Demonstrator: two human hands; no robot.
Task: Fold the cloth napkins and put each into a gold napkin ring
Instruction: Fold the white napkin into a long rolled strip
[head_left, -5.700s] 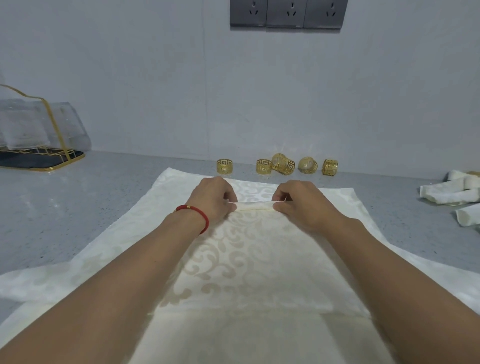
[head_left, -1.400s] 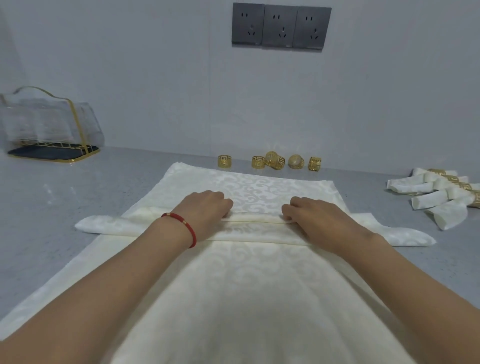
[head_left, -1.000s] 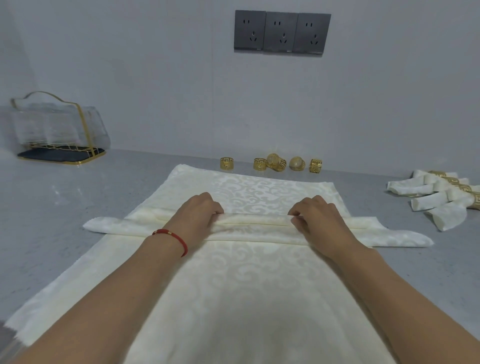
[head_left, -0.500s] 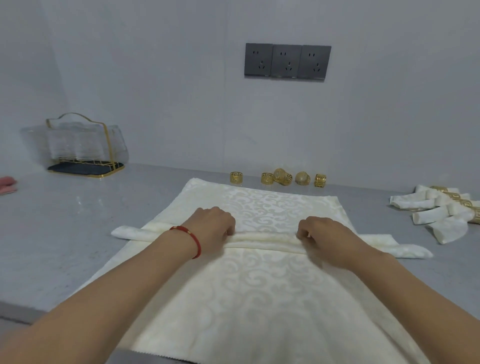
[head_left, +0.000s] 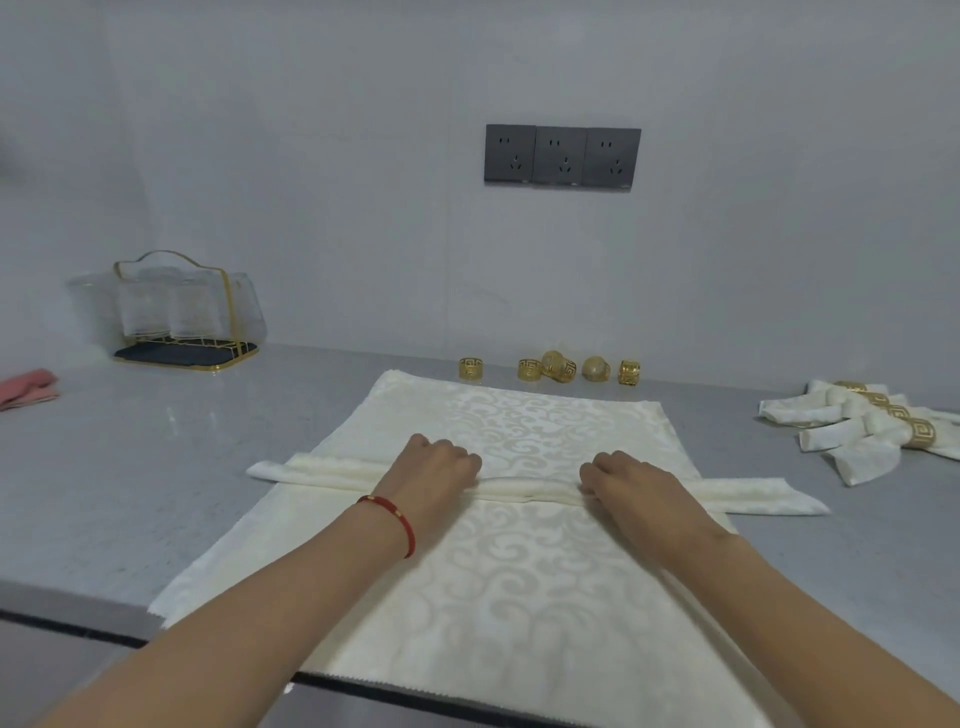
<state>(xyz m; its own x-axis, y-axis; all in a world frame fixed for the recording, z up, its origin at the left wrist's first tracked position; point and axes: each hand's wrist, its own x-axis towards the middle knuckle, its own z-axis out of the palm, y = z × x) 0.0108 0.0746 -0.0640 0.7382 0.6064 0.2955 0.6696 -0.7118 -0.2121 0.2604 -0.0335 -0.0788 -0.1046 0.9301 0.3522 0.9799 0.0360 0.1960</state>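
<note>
Rolling is the step in hand, by the look of it: both hands sit on a slim rolled napkin (head_left: 530, 488) that lies crosswise, left to right, over a flat cream cloth (head_left: 524, 566) spread on the grey counter (head_left: 130, 493). The left hand (head_left: 434, 475), red bracelet (head_left: 392, 514) at the wrist, has its fingers curled down over the roll. The right hand (head_left: 631, 486) does the same a little further right, knuckles up, fingertips tucked at the roll's far edge. Between them a short stretch of roll shows bare, and its tapered ends poke out past the flat cloth on both sides.

Now the score. Far right, a pile of finished napkins (head_left: 862, 431) already wears gold bands, so part of the job is banked; how many, I cannot count for sure. By the far wall, five loose gold rings (head_left: 550, 368) wait in a ragged row, unfilled. This roll looks tight and nearly done, but it has no ring on it yet. The flat cloth beneath appears unfolded too, so I'd judge it well short of the finish.
</note>
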